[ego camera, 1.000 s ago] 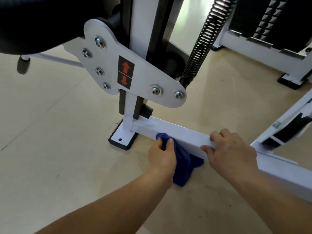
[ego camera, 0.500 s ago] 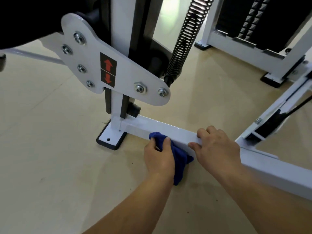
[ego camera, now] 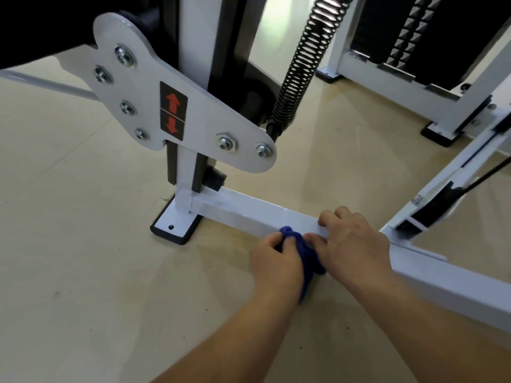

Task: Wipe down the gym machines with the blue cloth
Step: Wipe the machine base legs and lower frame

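Note:
A white gym machine stands on the tiled floor, with a low square base bar (ego camera: 243, 210) running from its upright post toward the lower right. My left hand (ego camera: 278, 262) grips the bunched blue cloth (ego camera: 307, 251) and holds it against the near side of that bar. My right hand (ego camera: 352, 240) sits just to the right of the cloth, fingers curled over the bar's top and thumb on its near face. Most of the cloth is hidden between the two hands.
A white pivot plate (ego camera: 193, 117) with bolts and a red arrow label hangs above the bar, with a coil spring (ego camera: 302, 64) behind it. A black-edged foot plate (ego camera: 175, 225) anchors the post. Another white frame (ego camera: 398, 78) with black weight plates stands at the back right.
My left hand has slid the blue cloth to the right along the bar, closing up against my right hand. The view has shifted slightly.

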Tool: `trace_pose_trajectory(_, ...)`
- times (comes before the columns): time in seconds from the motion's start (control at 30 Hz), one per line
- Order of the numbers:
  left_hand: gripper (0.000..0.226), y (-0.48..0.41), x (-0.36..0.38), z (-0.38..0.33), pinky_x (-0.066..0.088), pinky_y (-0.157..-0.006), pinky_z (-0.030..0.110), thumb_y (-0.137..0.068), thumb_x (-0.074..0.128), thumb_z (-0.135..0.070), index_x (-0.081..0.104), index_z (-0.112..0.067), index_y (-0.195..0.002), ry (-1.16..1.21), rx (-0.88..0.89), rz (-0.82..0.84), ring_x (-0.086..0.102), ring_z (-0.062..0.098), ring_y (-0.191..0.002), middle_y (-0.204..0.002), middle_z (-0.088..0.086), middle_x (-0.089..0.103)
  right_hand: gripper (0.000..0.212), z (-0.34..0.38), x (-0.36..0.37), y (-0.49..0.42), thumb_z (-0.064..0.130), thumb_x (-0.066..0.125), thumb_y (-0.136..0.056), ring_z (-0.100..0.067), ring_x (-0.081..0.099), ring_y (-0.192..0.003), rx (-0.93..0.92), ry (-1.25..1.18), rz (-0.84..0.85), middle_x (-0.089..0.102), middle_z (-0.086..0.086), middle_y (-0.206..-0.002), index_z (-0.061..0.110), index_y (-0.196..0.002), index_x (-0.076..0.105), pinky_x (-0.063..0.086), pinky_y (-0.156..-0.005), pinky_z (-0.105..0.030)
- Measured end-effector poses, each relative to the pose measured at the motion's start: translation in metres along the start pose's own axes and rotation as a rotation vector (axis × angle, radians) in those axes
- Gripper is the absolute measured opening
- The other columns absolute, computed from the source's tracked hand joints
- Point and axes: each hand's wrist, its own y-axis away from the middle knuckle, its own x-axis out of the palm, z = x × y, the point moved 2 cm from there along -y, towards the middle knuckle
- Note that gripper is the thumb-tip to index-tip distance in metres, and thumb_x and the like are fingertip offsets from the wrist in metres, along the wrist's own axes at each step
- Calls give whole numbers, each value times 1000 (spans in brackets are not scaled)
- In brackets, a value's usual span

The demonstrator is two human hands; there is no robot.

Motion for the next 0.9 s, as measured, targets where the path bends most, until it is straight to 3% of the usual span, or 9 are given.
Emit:
trace_pose_trajectory(0.1, 6, -26, -33, -3, 55, -69, 18, -91, 75, -22, 77, -21, -96, -3, -9, -112, 72, 9, -84, -88, -8, 76, 33, -7, 1, 3, 58, 47, -100, -17, 50, -115, -7, -63, 22, 54, 10, -121, 34, -120, 58, 40, -75, -34)
trace_pose_trajectory(0.2, 9, -38, -55, -12, 49, -68, 17, -96, 69, -25, 70, -20, -103, 103, -6, -273, 69, 9, -89, -98, -6, 72, 40, -19, 4, 9, 53, 46, -102, -13, 46, -127, -67, -156, 65, 50, 18, -138, 37, -137, 55, 47, -91, -35)
trace_pose_trajectory(0.3, 11, -10, -13, -16, 47, -67, 19, -97, 68, -28, 64, -17, -99, 62, -38, -193, 65, 6, -81, -92, -6, 69, 45, -29, -1, 15, 44, 52, -103, -12, 45, -135, -86, -353, 95, 47, 16, -148, 29, -145, 52, 43, -108, -36)
trace_pose_trajectory(0.4, 10, 38, 49, -8, 60, -82, 35, -91, 74, -26, 65, -21, -91, 48, -98, 91, 71, 14, -83, -87, -3, 73, 37, -48, -4, 30, 36, 54, -102, -10, 50, -129, -55, -390, -18, 51, 15, -142, 28, -138, 58, 47, -104, -35)
trace_pose_trajectory(0.47, 10, 52, 63, -2, 60, -83, 39, -92, 73, -27, 65, -21, -91, 35, -134, 172, 72, 13, -80, -83, -3, 74, 35, -73, -6, 45, 34, 51, -103, -10, 49, -127, -7, -285, -52, 51, 13, -139, 29, -136, 59, 49, -98, -34)
trace_pose_trajectory(0.67, 3, 22, 19, 7, 50, -81, 30, -96, 68, -17, 67, -19, -94, 91, -148, -147, 68, 15, -92, -92, -3, 70, 40, -149, -9, 72, 40, 53, -99, -20, 50, -121, 117, -118, -3, 51, 7, -135, 28, -136, 61, 53, -90, -39)
trace_pose_trajectory(0.73, 5, 33, 35, 5, 53, -84, 34, -96, 68, -20, 67, -16, -97, 45, -149, -73, 69, 19, -91, -93, 1, 71, 39, -153, -9, 74, 45, 57, -97, -18, 53, -119, 105, -133, -13, 54, 10, -132, 31, -133, 65, 53, -90, -38)
trace_pose_trajectory(0.8, 9, 56, 70, 9, 55, -82, 36, -97, 67, -27, 65, -18, -96, -61, -152, 130, 68, 18, -86, -90, 3, 72, 39, -155, -10, 71, 46, 57, -96, -17, 54, -120, 118, -159, -8, 56, 12, -129, 34, -132, 66, 52, -91, -36)
trace_pose_trajectory(0.9, 12, 78, 104, 12, 56, -83, 37, -97, 67, -33, 66, -21, -96, -59, -180, 298, 70, 16, -83, -86, 1, 74, 40, -164, -13, 70, 38, 58, -97, -14, 54, -126, 124, -298, 49, 57, 15, -135, 32, -136, 63, 47, -103, -35)
